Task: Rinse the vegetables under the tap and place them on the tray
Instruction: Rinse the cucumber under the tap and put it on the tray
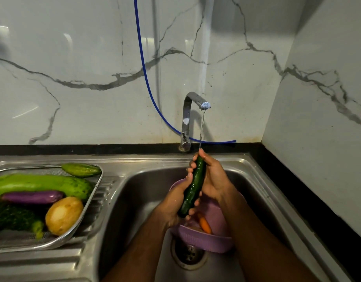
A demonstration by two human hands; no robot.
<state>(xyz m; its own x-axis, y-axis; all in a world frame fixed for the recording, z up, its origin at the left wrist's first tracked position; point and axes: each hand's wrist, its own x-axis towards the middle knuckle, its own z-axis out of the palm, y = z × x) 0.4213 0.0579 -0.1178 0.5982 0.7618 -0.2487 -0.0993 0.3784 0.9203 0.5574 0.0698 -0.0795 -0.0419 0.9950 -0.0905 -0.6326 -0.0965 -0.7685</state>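
Note:
A dark green cucumber (194,187) stands nearly upright over the sink, its top end under the thin stream from the chrome tap (193,110). My left hand (176,197) grips its lower half and my right hand (213,178) wraps its upper half. Below my hands a purple colander (206,240) sits in the basin with an orange carrot (205,224) inside. On the left drainboard the steel mesh tray (94,192) holds a long light green gourd (39,184), a purple eggplant (32,196), a potato (63,215), a bitter gourd (16,218) and a small green vegetable (81,169).
The steel sink basin (139,192) has its drain (188,254) just left of the colander. A blue hose (147,82) runs down the marble wall behind the tap. A black counter edge (297,190) borders the sink on the right.

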